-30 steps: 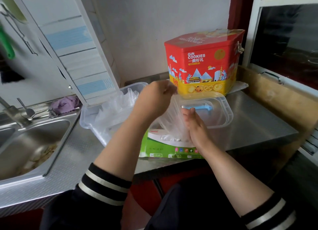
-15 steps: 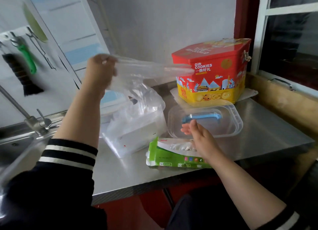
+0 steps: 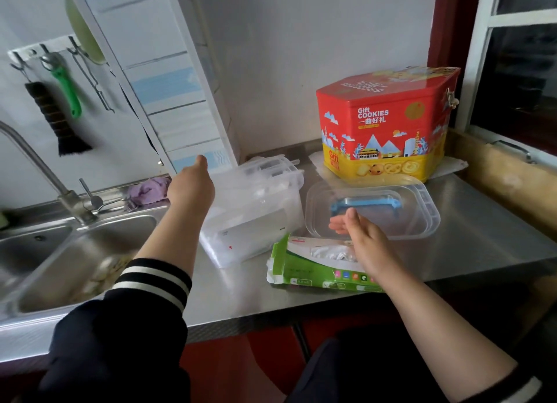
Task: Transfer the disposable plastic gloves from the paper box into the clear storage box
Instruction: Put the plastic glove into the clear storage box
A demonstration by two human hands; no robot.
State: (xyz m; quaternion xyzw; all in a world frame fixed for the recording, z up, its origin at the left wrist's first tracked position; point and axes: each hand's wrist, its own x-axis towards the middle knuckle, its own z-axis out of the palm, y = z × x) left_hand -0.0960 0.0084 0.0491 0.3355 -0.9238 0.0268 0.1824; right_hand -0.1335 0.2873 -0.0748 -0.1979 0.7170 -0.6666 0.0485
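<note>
Brushed steel worktop point(image 3: 482, 222), smooth and faintly streaked. Clear storage box point(image 3: 256, 222) of glossy hard plastic, rectangular, packed with crinkled filmy gloves point(image 3: 265, 188) heaped to the rim. Left hand point(image 3: 191, 188) at the box's left rim, seen from the back with thumb raised; fingers hidden, so cannot tell whether anything is held. Just right of the box, flat green-and-white paper box point(image 3: 313, 270), soft cardboard with torn end flap, oval opening on top showing more crumpled film. Right hand point(image 3: 361, 237) above the paper box, fingers straight and loose, holding nothing. Behind it, clear rounded lid point(image 3: 422, 216) lying upside down, blue handle inside. Farther back, angular red-and-yellow cookie tin point(image 3: 385, 125), shiny printed metal. At left, steel sink point(image 3: 75, 252) with curved tap.
</note>
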